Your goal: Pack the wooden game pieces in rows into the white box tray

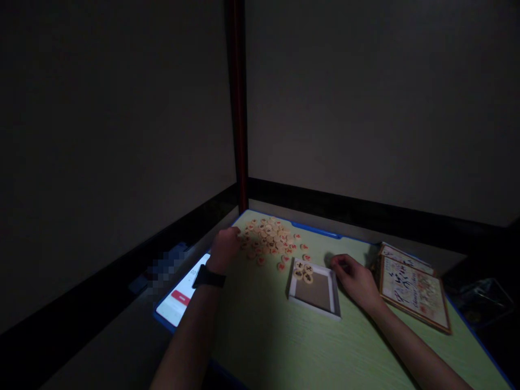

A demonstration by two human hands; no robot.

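Observation:
Round Chinese chess pieces [270, 233] lie in a loose pile on the light green table [260, 325], with red or dark characters on them. At the pile's left edge is my left hand [226, 246], its fingers bent and closed and partly hidden; a dark watch is on that wrist. A shallow open box [314, 314] stands nearer to me, with several dark-marked pieces [303, 272] flat in its far left corner. Just right of the box's rim, my right hand [352, 276] is closed in a pinch. Whatever either hand holds cannot be made out.
A lit phone [173, 311] lies at the table's left edge. On the right rests a Chinese chess box lid [414, 292] with printed writing. A clear plastic bag [483, 303] is beyond the right edge. Walls close in the table's far and left sides.

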